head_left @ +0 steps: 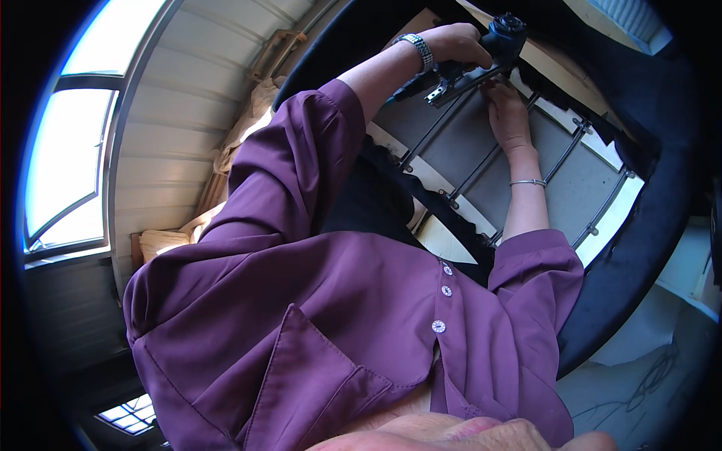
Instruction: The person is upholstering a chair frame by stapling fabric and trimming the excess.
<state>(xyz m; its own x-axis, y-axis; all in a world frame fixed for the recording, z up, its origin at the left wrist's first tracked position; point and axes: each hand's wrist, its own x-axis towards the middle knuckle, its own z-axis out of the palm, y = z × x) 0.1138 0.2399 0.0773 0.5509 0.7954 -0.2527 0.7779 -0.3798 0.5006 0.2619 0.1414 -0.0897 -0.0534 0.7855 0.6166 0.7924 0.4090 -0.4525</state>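
My left hand point(460, 45), a metal-banded watch on its wrist, is wrapped around a dark staple gun point(507, 37). The gun's long magazine slants down and left over an upholstered furniture frame. Close under it, my right hand point(508, 113) has its fingers curled together at the far part of the frame. What those fingertips pinch, if anything, is too small to make out. Black rods point(476, 174) run across a grey panel point(502, 197) and are fixed to pale strips point(609, 218) along both sides. Dark fabric point(662, 218) wraps around the frame's outer edge.
A ribbed metal wall point(180, 98) and a bright window point(71, 165) are on the left. Crumpled beige cloth point(252, 124) hangs beyond my left arm. Thin dark cords point(650, 379) lie on the pale floor at the lower right.
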